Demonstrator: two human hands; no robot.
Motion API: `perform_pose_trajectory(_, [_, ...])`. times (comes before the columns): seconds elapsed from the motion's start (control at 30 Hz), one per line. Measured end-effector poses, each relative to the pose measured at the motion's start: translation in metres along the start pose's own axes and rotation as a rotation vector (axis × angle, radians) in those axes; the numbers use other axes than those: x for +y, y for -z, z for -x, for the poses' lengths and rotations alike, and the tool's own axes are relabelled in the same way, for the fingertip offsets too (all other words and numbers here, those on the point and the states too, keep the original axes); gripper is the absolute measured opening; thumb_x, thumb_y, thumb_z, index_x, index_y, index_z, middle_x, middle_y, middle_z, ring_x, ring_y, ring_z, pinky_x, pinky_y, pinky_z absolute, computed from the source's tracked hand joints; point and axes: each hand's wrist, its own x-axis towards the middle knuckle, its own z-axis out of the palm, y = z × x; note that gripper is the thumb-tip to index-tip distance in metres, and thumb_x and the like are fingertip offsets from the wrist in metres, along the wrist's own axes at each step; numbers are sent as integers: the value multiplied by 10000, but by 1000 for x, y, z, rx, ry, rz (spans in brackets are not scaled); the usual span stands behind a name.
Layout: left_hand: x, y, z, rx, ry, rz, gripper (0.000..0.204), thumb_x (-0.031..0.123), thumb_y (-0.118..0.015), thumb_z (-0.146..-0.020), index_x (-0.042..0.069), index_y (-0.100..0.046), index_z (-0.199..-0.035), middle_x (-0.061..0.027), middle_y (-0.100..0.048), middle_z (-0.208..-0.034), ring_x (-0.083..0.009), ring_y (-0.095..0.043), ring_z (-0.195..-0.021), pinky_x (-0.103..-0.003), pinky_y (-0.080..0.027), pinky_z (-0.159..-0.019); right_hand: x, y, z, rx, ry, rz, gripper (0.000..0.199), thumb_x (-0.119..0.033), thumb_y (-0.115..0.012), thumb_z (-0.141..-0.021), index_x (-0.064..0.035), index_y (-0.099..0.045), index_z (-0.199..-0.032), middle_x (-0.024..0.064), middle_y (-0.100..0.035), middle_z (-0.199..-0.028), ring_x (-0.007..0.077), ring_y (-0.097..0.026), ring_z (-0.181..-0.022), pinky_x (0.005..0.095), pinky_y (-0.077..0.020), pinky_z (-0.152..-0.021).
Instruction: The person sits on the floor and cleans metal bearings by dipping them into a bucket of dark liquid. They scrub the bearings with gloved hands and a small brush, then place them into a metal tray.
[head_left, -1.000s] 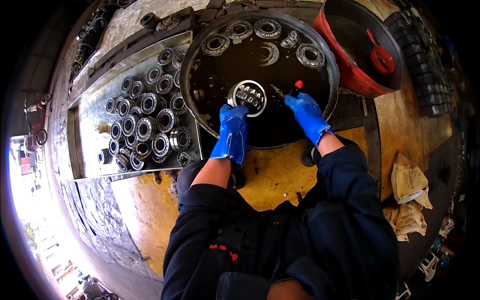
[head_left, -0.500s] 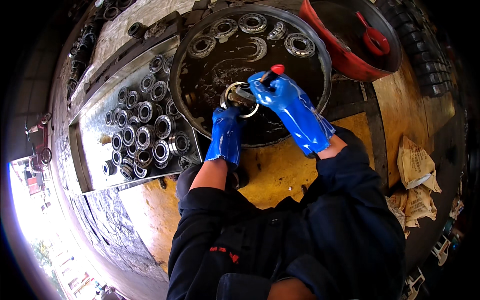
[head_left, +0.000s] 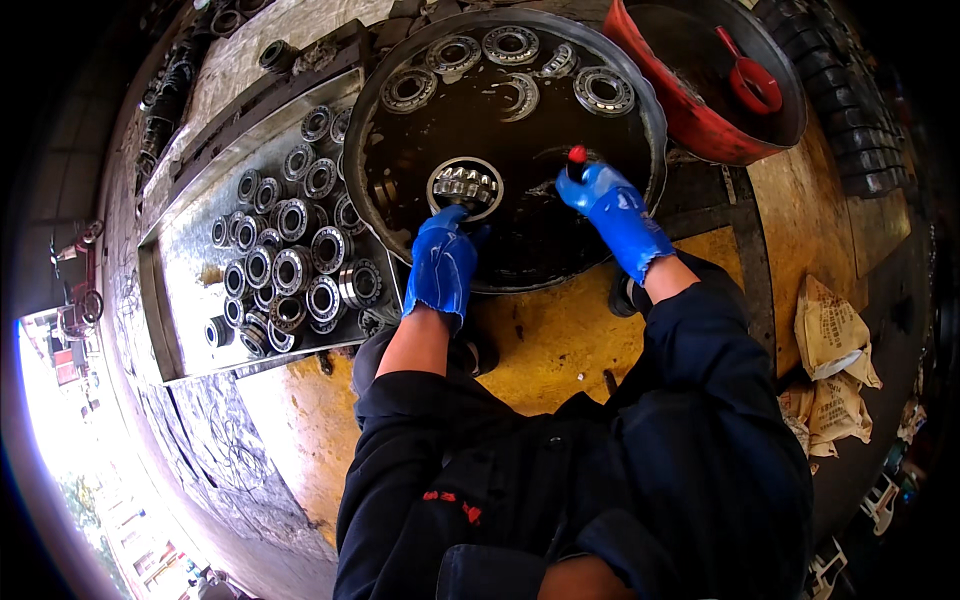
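My left hand [head_left: 443, 258], in a long blue rubber glove, grips the lower rim of a roller bearing [head_left: 468, 176]. The bearing is tilted, with a row of shiny rollers showing inside its outer ring. To the right, my right hand [head_left: 612, 212], gloved alike, is closed round a brush [head_left: 577, 155]. Its red-tipped handle sticks up past the fingers, while its working end is hidden at the dark liquid. Both hands are over a large round tub [head_left: 655, 130] of dark liquid. Several bearings [head_left: 511, 44] and a curved metal piece [head_left: 519, 97] lie along its far side.
Left of the big tub, a metal tray [head_left: 155, 300] holds many loose bearings [head_left: 292, 270]. At the far right stands a red basin [head_left: 655, 105] with a red ladle [head_left: 752, 84] in it. Torn paper sacks [head_left: 835, 330] lie on the right.
My right hand has drawn the brush away from the bearing, to the right and slightly nearer. My left hand still holds the bearing, which now shows its rollers.
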Motion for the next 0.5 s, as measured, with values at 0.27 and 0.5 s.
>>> perform_pose_trajectory(0.27, [-1,-12,-6,-151,-56,179,338,13,-742,-833,29,-712,-1170,-202,-726,-1117,-333,-706,-1048,-383,-568,-896,-52,3,21,19,644,-519,189,-217,-718,-902,-54,-752,-991,55,-749,-905,121,-697,-840,297,-571,-807])
perform_pose_trajectory(0.5, [-6,-12,1,-155,-142,200,322,37,-708,-871,23,-696,-1193,-201,-706,-1166,-325,-688,-1088,-386,-564,-909,-30,12,4,-71,477,-840,159,-136,-695,-919,-42,-714,-1047,12,-690,-881,99,-640,-785,250,-533,-724])
